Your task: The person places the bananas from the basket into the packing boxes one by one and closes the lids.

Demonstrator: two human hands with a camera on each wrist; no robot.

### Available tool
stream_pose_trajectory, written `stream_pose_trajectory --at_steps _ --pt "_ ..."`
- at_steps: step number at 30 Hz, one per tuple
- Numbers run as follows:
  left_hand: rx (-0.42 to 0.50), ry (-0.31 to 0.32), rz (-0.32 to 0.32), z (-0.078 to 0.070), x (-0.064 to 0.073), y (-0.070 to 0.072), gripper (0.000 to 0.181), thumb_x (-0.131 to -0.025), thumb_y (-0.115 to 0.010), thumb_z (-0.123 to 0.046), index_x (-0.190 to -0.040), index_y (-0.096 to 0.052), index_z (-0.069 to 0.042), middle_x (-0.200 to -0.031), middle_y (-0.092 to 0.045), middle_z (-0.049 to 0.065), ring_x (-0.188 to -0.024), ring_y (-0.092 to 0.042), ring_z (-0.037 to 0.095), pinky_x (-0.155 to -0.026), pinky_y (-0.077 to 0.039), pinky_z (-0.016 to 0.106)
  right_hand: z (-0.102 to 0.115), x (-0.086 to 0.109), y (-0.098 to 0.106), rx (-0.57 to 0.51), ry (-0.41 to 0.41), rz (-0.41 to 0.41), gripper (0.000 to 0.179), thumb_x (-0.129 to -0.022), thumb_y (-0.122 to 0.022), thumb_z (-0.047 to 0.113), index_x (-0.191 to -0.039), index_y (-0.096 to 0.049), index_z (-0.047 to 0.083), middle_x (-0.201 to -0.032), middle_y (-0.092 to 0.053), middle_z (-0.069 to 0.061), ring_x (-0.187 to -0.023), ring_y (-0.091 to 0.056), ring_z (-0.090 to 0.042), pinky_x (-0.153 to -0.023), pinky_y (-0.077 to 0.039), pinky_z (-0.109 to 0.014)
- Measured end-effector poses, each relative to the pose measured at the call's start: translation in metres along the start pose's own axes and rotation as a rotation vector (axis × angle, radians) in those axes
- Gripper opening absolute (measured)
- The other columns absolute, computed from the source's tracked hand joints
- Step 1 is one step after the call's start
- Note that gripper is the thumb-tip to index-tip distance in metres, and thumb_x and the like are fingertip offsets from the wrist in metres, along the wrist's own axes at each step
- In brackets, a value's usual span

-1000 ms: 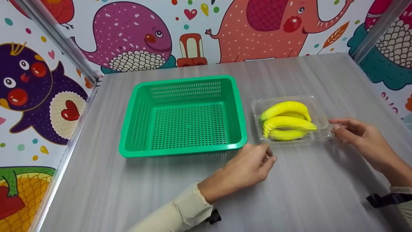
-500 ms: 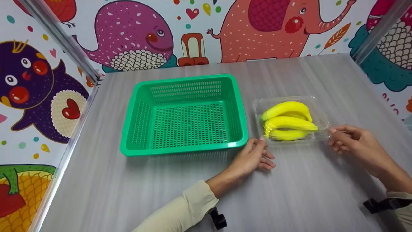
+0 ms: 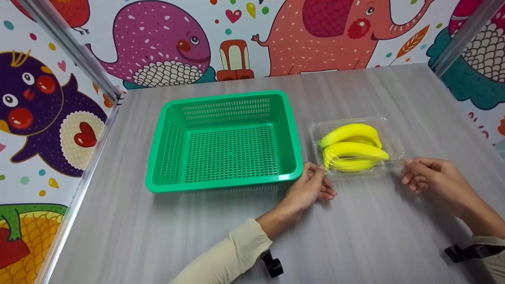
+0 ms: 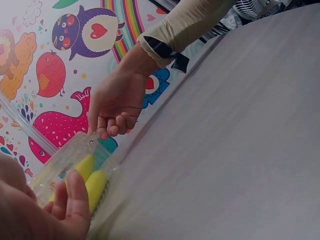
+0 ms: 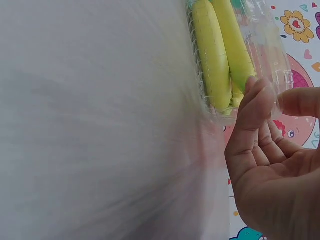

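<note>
A clear plastic clamshell box (image 3: 394, 140) with yellow bananas (image 3: 351, 132) inside lies on the table to the right of the green basket. My left hand (image 3: 302, 191) is at the box's front left corner, pinching its edge between thumb and forefinger, with the other fingers spread loosely. At the opposite end, my right hand (image 3: 442, 177) pinches the right front corner with thumb and forefinger, the rest of its fingers curled. The right wrist view shows the right fingertips (image 5: 260, 95) against the clear rim, close to the banana ends.
The green perforated basket (image 3: 221, 186) stands left of the box, its near right corner right by my left hand. Grey table surface (image 3: 367, 236) stretches in front of both. Walls with cartoon animals (image 3: 161, 35) and metal corner posts (image 3: 75, 51) border the table.
My left hand has turned and moved up to the box's left corner, its fingers spreading. The right hand has lowered slightly along the right end. Box and basket stay in place.
</note>
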State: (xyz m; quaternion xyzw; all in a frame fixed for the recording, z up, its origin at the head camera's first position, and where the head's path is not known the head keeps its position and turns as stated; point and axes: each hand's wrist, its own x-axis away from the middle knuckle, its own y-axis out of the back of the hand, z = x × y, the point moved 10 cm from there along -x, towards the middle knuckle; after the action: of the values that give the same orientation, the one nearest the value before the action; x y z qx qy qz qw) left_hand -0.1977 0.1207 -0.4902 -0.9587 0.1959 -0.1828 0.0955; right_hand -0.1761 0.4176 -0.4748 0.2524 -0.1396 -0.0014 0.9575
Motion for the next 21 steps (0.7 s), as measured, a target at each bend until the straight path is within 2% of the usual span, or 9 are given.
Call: stream_pose_trajectory --at_steps 6,10,15,18,21 --pt "0.0 0.024 0.01 0.003 0.0 -0.003 0.012 -0.112 -0.051 -0.02 -0.112 -0.055 -0.009 -0.084 -0.067 0.005 -0.068 -0.069 0.013 -0.069 -0.064 0.026 0.0 0.001 0.0 -0.023 0.014 -0.008 0.046 -0.114 -0.055 0.037 -0.118 -0.068 -0.007 -0.086 -0.074 0.001 -0.07 -0.067 -0.017 -0.063 -0.062 -0.029" --pt "-0.01 0.003 0.031 0.003 -0.002 -0.004 0.015 -0.111 -0.052 -0.017 -0.113 -0.06 -0.004 -0.082 -0.068 0.004 -0.068 -0.069 0.012 -0.071 -0.065 0.026 -0.002 0.003 0.0 -0.046 0.019 0.0 0.044 -0.114 -0.055 0.037 -0.119 -0.07 -0.004 -0.086 -0.074 0.001 -0.07 -0.067 -0.017 -0.064 -0.062 -0.028" --pt "-0.031 -0.046 0.022 -0.002 -0.006 0.002 0.007 -0.111 -0.052 -0.017 -0.107 -0.054 -0.011 -0.083 -0.067 0.002 -0.068 -0.068 0.009 -0.074 -0.064 0.024 0.0 0.005 -0.008 -0.099 0.033 0.024 0.043 -0.115 -0.054 0.035 -0.119 -0.068 -0.005 -0.087 -0.074 0.001 -0.071 -0.067 -0.016 -0.064 -0.061 -0.027" --pt "-0.037 -0.073 0.022 -0.005 -0.007 0.004 0.01 -0.111 -0.051 -0.016 -0.102 -0.05 -0.014 -0.083 -0.065 0.0 -0.068 -0.066 0.009 -0.073 -0.062 0.023 0.001 0.005 -0.014 -0.174 0.031 0.024 0.04 -0.114 -0.056 0.032 -0.116 -0.068 -0.006 -0.087 -0.074 0.001 -0.071 -0.065 -0.013 -0.062 -0.059 -0.026" --pt "-0.029 -0.092 0.026 -0.007 -0.007 0.005 0.013 -0.111 -0.05 -0.015 -0.099 -0.047 -0.015 -0.082 -0.064 0.0 -0.067 -0.065 0.01 -0.072 -0.061 0.022 -0.001 0.006 -0.018 -0.305 0.023 0.025 0.034 -0.113 -0.059 0.029 -0.114 -0.068 -0.004 -0.087 -0.074 0.002 -0.07 -0.063 -0.011 -0.06 -0.055 -0.025"
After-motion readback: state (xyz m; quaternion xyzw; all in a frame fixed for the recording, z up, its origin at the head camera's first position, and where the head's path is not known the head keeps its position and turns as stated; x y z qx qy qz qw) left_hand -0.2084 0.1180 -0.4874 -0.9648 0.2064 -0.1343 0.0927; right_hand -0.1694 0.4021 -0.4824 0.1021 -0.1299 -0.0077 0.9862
